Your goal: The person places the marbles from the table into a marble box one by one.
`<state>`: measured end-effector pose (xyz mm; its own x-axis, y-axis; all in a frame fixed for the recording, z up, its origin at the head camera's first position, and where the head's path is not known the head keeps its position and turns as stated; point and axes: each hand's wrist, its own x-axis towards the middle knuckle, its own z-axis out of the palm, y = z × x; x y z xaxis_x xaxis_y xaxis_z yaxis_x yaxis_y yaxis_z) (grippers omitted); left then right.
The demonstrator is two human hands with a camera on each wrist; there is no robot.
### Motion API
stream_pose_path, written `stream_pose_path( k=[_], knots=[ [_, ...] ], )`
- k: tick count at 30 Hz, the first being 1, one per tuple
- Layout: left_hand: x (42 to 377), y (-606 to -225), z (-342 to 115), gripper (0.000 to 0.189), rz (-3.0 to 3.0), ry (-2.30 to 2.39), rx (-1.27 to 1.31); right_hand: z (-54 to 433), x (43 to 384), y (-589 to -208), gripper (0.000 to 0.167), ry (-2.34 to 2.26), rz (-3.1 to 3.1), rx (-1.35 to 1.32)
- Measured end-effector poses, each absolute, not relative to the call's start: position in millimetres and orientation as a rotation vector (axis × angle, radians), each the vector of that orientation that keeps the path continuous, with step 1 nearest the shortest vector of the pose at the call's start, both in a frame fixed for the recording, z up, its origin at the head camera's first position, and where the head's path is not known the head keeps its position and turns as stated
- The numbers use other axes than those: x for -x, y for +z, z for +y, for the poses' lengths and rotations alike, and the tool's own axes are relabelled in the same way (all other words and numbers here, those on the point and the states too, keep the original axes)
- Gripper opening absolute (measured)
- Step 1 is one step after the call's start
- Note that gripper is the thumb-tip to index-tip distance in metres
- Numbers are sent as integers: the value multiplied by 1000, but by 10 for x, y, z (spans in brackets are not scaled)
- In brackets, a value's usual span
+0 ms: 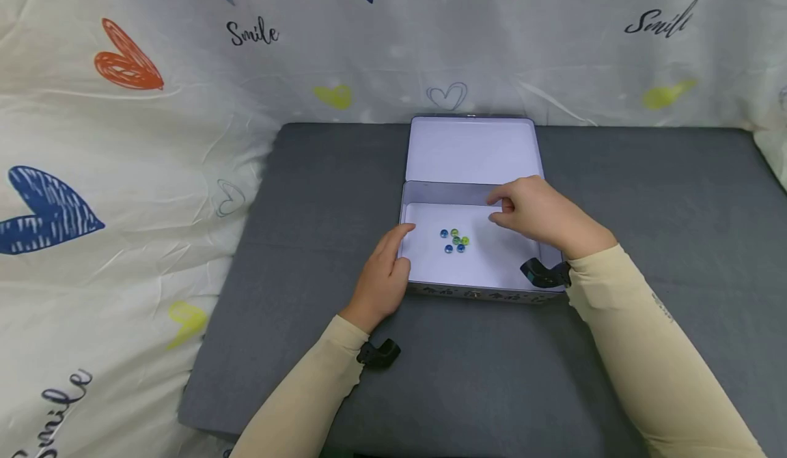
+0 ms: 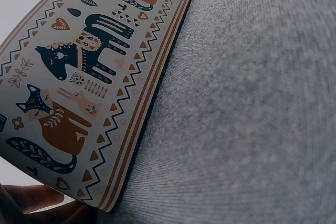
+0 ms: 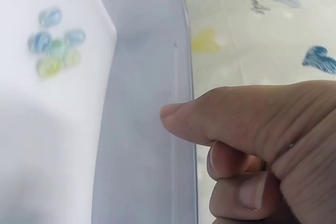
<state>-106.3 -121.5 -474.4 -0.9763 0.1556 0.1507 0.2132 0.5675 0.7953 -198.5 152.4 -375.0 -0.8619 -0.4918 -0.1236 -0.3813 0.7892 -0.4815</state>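
A shallow tin box [image 1: 430, 266] stands with its lid [image 1: 473, 149] folded back, white inside and printed with animals outside. Several glass marbles [image 1: 456, 240], blue and green, lie clustered on its floor left of the middle. My left hand [image 1: 381, 280] grips the box's left wall, index fingertip over the rim; its fingers [image 2: 31, 199] show by the front corner in the left wrist view. Above the right part of the box hovers my right hand [image 1: 535, 212], apart from the marbles. Its thumb and index tips are separated, other fingers loosely curled, with nothing seen between them.
A dark grey cloth covers the table [image 1: 320, 198] around the box. Behind and to the left hangs a white curtain [image 1: 393, 55] printed with hearts and words. Black camera mounts [image 1: 379, 354] sit on both wrists, the right one over the box's front right corner.
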Motion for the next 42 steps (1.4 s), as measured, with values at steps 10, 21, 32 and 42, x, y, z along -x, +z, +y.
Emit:
stream_pose_path(
  k=[10,21,32,42],
  knots=[
    [1062,-4740,-1207,60,-2719,-1397,320,1884,1892,-3718,25,-671,2807,555],
    [1069,-4727,-1203,60,-2714,-1396,321,2286,1831,-3699,27,-703,2873,465],
    [1064,-4735,-1204,60,-2715,-1382,317,2598,1753,-3842,29,-690,2923,382],
    [1058,-4723,-1196,60,-2728,-1374,302,2818,1740,-4078,27,-645,2875,385]
  ],
)
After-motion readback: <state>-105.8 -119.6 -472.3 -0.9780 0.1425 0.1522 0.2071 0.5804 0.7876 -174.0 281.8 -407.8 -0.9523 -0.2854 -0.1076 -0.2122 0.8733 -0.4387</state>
